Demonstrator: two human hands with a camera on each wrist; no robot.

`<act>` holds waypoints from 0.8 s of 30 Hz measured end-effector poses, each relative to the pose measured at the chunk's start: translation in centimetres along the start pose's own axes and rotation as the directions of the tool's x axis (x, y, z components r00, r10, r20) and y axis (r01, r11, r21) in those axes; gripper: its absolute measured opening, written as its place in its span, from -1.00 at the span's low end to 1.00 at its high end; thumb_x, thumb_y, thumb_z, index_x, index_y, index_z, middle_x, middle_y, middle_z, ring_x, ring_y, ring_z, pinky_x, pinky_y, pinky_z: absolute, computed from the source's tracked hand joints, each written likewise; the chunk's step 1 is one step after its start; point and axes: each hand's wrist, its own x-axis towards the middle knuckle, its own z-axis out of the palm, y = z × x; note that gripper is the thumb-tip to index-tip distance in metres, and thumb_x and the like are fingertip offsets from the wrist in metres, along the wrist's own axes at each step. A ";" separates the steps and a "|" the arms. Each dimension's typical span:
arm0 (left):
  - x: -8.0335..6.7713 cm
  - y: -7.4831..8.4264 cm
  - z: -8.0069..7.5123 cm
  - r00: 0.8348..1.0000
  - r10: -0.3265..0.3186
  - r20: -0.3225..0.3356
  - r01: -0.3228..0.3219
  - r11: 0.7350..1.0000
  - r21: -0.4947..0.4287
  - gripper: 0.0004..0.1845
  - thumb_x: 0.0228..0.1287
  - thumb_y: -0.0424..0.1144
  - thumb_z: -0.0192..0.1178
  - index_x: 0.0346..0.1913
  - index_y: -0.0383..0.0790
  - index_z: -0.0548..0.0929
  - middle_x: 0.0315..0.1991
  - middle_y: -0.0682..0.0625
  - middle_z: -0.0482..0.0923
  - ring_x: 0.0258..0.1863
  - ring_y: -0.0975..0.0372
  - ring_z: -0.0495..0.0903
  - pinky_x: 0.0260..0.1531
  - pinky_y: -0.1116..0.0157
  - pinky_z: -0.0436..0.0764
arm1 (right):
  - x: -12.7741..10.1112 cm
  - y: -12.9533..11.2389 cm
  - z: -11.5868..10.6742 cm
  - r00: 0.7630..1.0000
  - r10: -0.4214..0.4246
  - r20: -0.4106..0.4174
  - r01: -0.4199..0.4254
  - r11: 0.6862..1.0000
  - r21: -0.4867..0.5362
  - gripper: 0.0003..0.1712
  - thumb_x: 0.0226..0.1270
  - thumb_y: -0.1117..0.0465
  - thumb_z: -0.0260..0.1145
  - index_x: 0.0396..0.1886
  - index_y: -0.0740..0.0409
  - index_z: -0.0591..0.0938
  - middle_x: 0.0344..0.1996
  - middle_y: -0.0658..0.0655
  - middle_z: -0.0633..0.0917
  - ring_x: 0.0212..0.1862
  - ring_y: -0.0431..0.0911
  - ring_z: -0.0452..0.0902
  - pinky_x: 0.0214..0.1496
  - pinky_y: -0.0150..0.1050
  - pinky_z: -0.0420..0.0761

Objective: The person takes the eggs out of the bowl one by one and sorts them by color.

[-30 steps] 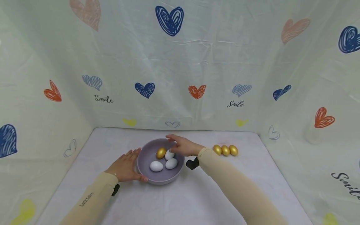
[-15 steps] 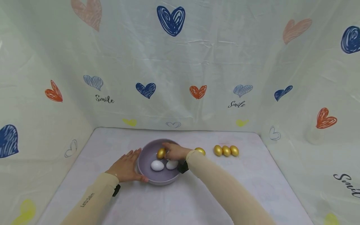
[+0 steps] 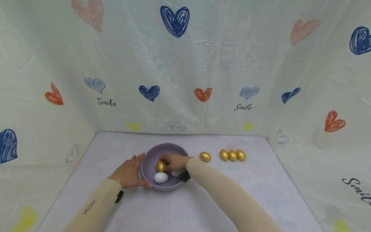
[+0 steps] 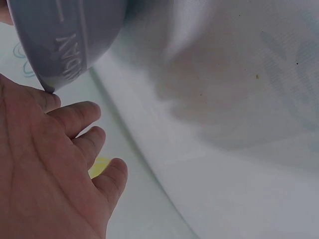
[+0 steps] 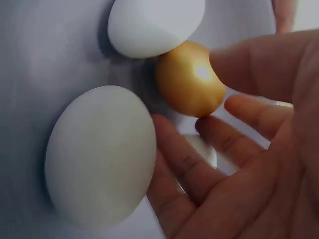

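Note:
A purple bowl [image 3: 165,149] stands on the table with white eggs and one gold egg [image 3: 160,166] in it. My right hand [image 3: 176,162] reaches inside and pinches that gold egg between thumb and fingertips, plain in the right wrist view. There, one white egg [image 5: 102,159] lies beside my fingers and another white egg [image 5: 157,25] sits past the gold one; a third [image 5: 202,149] is mostly hidden behind the fingers. My left hand [image 3: 128,172] rests on the bowl's left side, fingers extended and thumb at the front rim. Its fingertips touch the bowl [image 4: 75,35] in the left wrist view.
A lone gold egg [image 3: 205,157] lies on the white table [image 3: 179,212] just right of the bowl. Farther right, three more gold eggs [image 3: 232,155] lie in a touching row. A heart-printed curtain [image 3: 185,64] encloses the back and sides.
My right hand has gone from the bowl's far right rim down into the middle and taken hold of the gold egg, which has shifted nearer. The lone gold egg outside is uncovered. My left hand stays.

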 end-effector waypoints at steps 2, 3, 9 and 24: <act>-0.1 0.1 -0.1 1.000 0.005 0.002 -0.005 1.000 0.000 0.49 -0.30 0.59 0.34 0.52 -0.46 0.09 0.45 -0.38 0.18 0.42 -0.27 0.16 0.32 -0.25 0.21 | 0.0 0.0 0.3 1.000 0.002 0.014 -0.001 0.999 -0.042 -0.37 0.43 0.15 0.29 0.46 0.03 0.41 0.33 0.02 0.50 0.32 -0.21 0.35 0.40 -0.29 0.28; -0.1 0.1 -0.1 1.000 0.005 0.003 -0.005 1.000 0.001 0.49 -0.30 0.59 0.34 0.52 -0.46 0.09 0.46 -0.37 0.18 0.42 -0.26 0.16 0.32 -0.25 0.21 | 0.1 -0.1 0.4 1.000 0.001 0.020 0.000 0.998 -0.056 -0.37 0.43 0.12 0.31 0.46 0.00 0.41 0.33 0.00 0.50 0.32 -0.23 0.34 0.41 -0.29 0.27; -0.2 0.1 -0.2 1.000 0.002 0.007 -0.002 1.000 0.009 0.49 -0.30 0.61 0.32 0.52 -0.46 0.09 0.46 -0.37 0.18 0.42 -0.26 0.16 0.32 -0.25 0.22 | -0.2 -0.5 0.6 0.998 -0.044 0.033 0.047 0.995 -0.086 -0.38 0.36 0.14 0.39 0.40 0.05 0.48 0.26 -0.03 0.55 0.22 -0.27 0.40 0.36 -0.35 0.30; -0.1 0.0 -0.1 1.000 0.004 -0.001 -0.004 1.000 0.011 0.49 -0.30 0.59 0.34 0.52 -0.47 0.09 0.46 -0.37 0.17 0.42 -0.26 0.16 0.33 -0.24 0.21 | -0.7 0.1 1.2 0.997 -0.080 0.011 0.081 0.984 -0.161 -0.39 0.26 0.28 0.45 0.32 -0.01 0.56 0.09 -0.11 0.63 -0.01 -0.30 0.45 0.19 -0.43 0.40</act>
